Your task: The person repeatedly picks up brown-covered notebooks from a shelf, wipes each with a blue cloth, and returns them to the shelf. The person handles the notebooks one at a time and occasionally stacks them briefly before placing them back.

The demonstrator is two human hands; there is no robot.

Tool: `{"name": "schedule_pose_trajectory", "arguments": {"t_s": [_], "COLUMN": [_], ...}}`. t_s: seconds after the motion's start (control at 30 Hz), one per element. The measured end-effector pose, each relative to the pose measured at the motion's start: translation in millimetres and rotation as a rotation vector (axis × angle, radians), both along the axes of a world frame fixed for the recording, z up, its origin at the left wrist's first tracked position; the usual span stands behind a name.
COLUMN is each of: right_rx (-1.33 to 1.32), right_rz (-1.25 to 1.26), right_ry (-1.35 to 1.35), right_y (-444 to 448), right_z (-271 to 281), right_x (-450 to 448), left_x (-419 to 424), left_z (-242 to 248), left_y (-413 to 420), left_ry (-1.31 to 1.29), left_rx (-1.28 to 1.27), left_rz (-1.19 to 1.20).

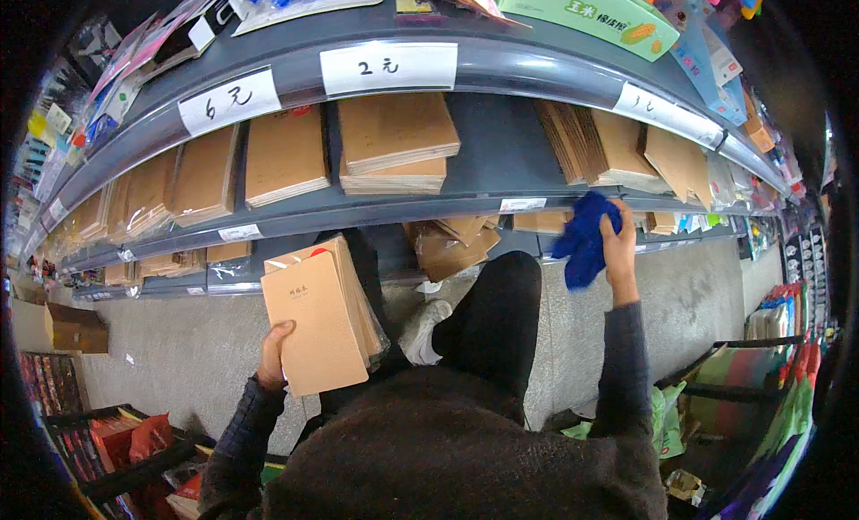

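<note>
My left hand (pixel 274 352) grips a bundle of brown kraft-cover notebooks (pixel 315 325) by its left edge, over my lap. Clear plastic film shows along the bundle's right side. A blue cloth (pixel 585 241) hangs bunched from my right hand (pixel 619 241), in front of the shelf edge at the right. Beyond both hands runs a grey shelf (pixel 496 147) with more kraft notebooks. Two stacked piles (pixel 399 134) lie at its middle, and a single pile (pixel 287 154) sits left of them. Right of a bare stretch, several notebooks (pixel 570 141) lean together.
Handwritten price cards (pixel 389 68) line the upper shelf's edge, with a green box (pixel 590 13) above. Loose kraft packs (pixel 453 245) lie on the lowest shelf. A cardboard box (pixel 77 327) stands on the floor at left. Goods racks (pixel 751 392) flank me on both sides.
</note>
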State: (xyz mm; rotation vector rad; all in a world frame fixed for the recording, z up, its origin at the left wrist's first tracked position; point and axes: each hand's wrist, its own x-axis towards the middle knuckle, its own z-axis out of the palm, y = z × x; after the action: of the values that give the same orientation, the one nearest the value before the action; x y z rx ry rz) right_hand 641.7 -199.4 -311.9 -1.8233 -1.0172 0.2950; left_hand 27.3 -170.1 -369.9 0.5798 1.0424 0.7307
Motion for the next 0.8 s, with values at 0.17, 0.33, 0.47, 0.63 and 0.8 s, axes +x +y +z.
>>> {"name": "schedule_pose_trajectory", "arguments": {"t_s": [0.17,0.33,0.47,0.63,0.8], "right_rx": [0.092,0.164,0.147,0.020,0.060], "right_rz": [-0.375,-0.206,0.273,0.568,0.287], "right_ry": [-0.400,-0.302,-0.322,-0.018,-0.086], "right_y": [74,97,84,44,-37], "right_z": [-89,-80,-85,-97,-74], "right_x": [-58,-222,-275,-240,-181], "left_x": [5,6,4,-5,4], "left_z": [9,5,0,-10,-9], "left_y": [-5,-5,-3,0,-15], "left_ry": [0.058,-0.042,-0.088,-0.012,-0.140], "left_rx": [0.020,-0.047,-0.019,-0.009,-0.039], "left_rz": [0.044,0.053,0.031,-0.010,0.062]}}
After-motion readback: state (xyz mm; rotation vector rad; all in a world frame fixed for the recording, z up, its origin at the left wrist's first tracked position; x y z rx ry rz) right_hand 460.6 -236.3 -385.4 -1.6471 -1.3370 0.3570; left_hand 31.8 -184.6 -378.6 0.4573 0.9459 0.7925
